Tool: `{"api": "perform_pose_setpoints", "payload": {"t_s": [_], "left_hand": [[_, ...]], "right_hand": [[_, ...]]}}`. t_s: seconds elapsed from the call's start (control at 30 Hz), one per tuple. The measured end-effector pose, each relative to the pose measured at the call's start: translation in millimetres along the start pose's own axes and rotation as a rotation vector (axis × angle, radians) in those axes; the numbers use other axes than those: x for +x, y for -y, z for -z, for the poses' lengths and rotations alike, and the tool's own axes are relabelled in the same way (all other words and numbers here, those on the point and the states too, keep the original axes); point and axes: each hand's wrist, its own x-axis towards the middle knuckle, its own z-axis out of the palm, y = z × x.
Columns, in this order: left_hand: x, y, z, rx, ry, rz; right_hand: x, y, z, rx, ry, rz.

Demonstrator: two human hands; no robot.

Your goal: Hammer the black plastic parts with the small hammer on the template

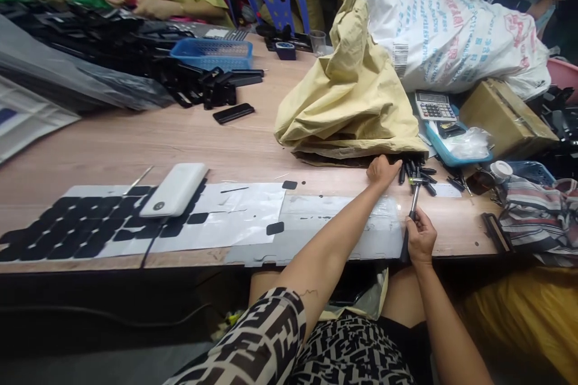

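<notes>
My right hand (421, 234) is closed round the black handle of a small hammer (412, 201), whose metal head sits over a cluster of small black parts (418, 171) on the wooden table (135, 144). My left hand (383, 169) reaches forward with fingers curled, pinching one of those black parts at the edge of a crumpled yellow bag (352, 96).
White backing sheets with black adhesive pads (67, 234) and a white power bank (174, 189) lie at the left. A calculator (435, 106), blue trays (212, 53), a cardboard box (506, 117), a white sack (447, 30) and striped cloth (537, 210) crowd the table. Another person in yellow (153, 6) works at the far side.
</notes>
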Motion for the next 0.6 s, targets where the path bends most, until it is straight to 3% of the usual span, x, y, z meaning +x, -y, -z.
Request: {"api": "perform_pose_setpoints", "payload": {"t_s": [0.13,0.27,0.47,0.6], "left_hand": [[11.4,-0.7,-4.5,0.091,0.015,0.025],[6.0,16.3,19.9,0.113,0.048,-0.051],[-41.7,83.1,87.4,0.046,0.239,-0.408],[-74.7,126.0,99.1,0.048,0.215,-0.472]], "right_hand": [[0.6,-1.5,0.2,-0.059,0.026,0.028],[1.6,-0.9,0.1,-0.036,0.021,0.019],[2.0,0.9,-0.9,-0.046,0.047,0.025],[2.3,-0.9,0.3,-0.079,0.082,0.042]]}}
